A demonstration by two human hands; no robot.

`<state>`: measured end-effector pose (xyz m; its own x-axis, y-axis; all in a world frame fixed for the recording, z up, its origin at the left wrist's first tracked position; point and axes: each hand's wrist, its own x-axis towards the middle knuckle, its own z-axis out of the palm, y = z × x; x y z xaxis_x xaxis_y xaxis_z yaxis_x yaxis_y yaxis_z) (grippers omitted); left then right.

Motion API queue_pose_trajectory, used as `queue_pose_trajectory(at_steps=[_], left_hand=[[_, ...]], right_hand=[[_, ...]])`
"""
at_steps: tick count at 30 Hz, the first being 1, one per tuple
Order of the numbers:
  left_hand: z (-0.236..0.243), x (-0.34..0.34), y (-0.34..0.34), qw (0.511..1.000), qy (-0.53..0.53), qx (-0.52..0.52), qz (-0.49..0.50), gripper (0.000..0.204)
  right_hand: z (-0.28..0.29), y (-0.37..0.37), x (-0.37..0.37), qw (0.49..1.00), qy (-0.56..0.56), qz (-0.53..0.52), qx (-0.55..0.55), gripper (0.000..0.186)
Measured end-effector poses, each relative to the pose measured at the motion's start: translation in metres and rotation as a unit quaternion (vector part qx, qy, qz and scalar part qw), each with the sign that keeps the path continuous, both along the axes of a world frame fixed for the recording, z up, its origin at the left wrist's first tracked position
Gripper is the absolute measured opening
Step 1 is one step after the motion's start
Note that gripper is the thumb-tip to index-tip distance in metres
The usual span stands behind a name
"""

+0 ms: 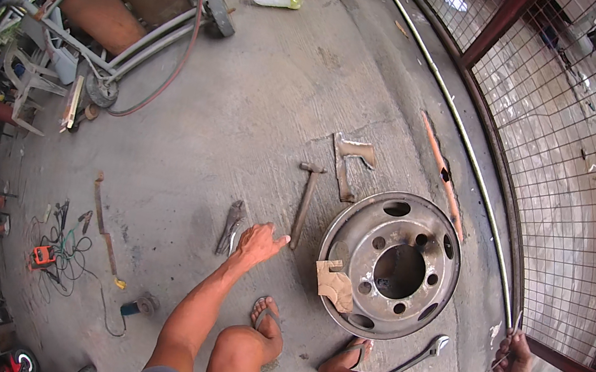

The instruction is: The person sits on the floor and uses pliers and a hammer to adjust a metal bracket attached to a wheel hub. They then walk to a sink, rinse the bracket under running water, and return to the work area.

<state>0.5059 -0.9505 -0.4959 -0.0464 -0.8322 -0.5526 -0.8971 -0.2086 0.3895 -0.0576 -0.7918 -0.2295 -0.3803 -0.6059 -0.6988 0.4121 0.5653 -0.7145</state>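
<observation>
My left hand [259, 244] is held out above the concrete floor, its thumb apart from the fingers, with nothing visible in it. Beside it lie a grey metal tool [232, 224], its kind unclear, and a hammer [306, 205]. Beyond the hammer is an axe-shaped metal piece [350, 162]. A steel wheel rim [439, 296] lies flat in front of my feet, with a cut piece of brown cardboard [333, 284] on its near left edge. At the far right, my right hand [515, 366] is closed around a thin stick, mostly hidden by the fingers.
An adjustable wrench [421, 355] lies near my right foot. Along the mesh fence [559, 135] runs a long pale pipe [470, 148], beside an orange strip [442, 171]. Leftward are an angle grinder [139, 307], tangled cables and an orange device [43, 255]. A wheeled cart [117, 65] stands far left.
</observation>
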Motion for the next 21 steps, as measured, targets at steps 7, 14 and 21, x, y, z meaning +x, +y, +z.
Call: queue_pose_trajectory(at_steps=[7,14,21], left_hand=[[0.122,0.105,0.146,0.976,-0.078,0.163,0.121,0.060],[0.264,0.209,0.366,0.925,-0.126,0.314,0.172,0.061],[0.368,0.240,0.453,0.912,0.036,0.289,0.289,0.051]], right_hand=[[0.011,0.087,0.010,0.975,-0.143,-0.070,0.156,0.026],[0.106,0.081,0.091,0.968,0.002,0.088,0.233,0.009],[0.171,0.047,0.151,0.968,0.011,0.138,0.211,0.015]])
